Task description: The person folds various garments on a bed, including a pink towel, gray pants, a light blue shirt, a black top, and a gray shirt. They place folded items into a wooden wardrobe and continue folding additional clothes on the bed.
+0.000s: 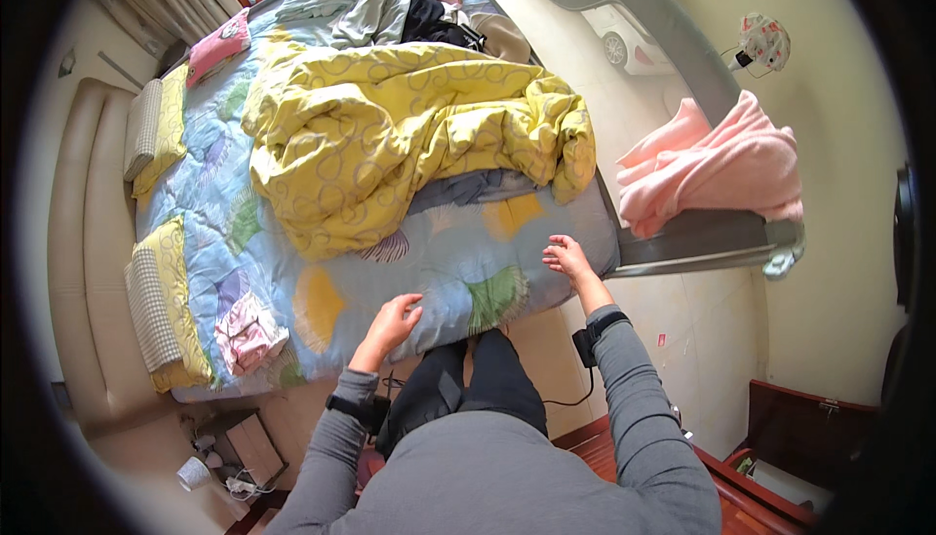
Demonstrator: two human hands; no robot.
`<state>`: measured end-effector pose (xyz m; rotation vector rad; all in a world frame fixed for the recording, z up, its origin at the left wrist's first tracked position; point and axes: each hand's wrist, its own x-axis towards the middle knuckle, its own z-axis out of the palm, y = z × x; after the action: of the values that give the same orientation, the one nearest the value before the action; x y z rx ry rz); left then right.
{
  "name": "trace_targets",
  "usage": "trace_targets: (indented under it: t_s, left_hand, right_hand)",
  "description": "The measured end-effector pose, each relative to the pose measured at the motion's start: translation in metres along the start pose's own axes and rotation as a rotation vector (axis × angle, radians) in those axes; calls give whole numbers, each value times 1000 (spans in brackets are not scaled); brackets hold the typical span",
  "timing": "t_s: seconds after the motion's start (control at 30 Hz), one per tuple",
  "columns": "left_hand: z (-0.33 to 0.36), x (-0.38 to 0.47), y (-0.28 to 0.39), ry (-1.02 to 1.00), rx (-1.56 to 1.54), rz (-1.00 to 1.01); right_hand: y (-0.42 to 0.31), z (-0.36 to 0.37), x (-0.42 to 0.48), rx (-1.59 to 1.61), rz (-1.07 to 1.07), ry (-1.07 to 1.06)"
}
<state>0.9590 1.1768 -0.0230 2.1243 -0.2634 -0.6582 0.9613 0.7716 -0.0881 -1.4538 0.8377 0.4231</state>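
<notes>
My left hand [395, 323] hovers over the near edge of a bed, its fingers apart and nothing in them. To the right, my right hand [568, 258] is likewise empty above the bed's near right corner. Beneath both lies a blue patterned bed sheet [439, 264]. Past my hands, a rumpled yellow quilt [409, 118] with a scroll pattern covers the middle of the bed. Some grey-blue cloth [475, 190] shows under its near edge. A crumpled pink and white garment [250, 334] rests on the sheet at the left.
Yellow pillows [186, 308] with checked cloths line the padded headboard [95, 257]. Clothes [373, 12] are heaped at the bed's far side. A pink blanket [716, 162] hangs over a grey bed rail [695, 264]. Behind me stands red wooden furniture [797, 418]; a nightstand [248, 451] is at lower left.
</notes>
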Motion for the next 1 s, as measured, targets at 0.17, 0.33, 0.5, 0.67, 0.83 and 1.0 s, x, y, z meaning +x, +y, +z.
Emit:
trace_targets:
  t_s: [0.17, 0.33, 0.5, 0.67, 0.83, 1.0]
  left_hand:
    - [8, 19, 6, 66, -96, -62]
    - [23, 25, 11, 121, -114, -239]
    - [42, 35, 19, 129, -218, -402]
    - [49, 42, 27, 185, -247, -396]
    - [44, 69, 39, 350, -372, -220]
    - [38, 91, 13, 826, -409, -115]
  right_hand:
    - [-55, -10, 93, 53, 10, 163]
    - [-93, -24, 210, -288, -235, 729]
    - [-113, -62, 290, -384, -267, 964]
    - [-143, -62, 312, -285, -173, 748]
    - [-185, 118, 262, -309, -742, 302]
    - [-163, 303, 49, -97, -960, -681]
